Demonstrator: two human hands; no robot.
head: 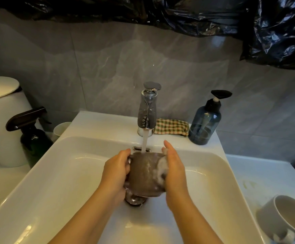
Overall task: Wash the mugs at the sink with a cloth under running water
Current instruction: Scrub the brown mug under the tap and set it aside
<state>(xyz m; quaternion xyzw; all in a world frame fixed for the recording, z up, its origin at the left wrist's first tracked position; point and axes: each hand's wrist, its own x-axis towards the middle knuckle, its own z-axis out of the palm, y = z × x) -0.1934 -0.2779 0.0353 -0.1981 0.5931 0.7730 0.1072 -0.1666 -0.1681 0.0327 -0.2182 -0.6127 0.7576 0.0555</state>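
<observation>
Pale mug (284, 219): lay tipped over on the counter, right of the sink (64, 173).
Left hand (116, 170): fingers curled round the brown mug (145, 175) — gripping its handle side.
Right hand (175, 171): fingers straight, pressed flat on the mug's foamy right side.
Brown mug: held over the basin, under the water stream (144, 143).
Faucet (147, 111): running — a checked cloth (171, 126) lay just beside it.
</observation>
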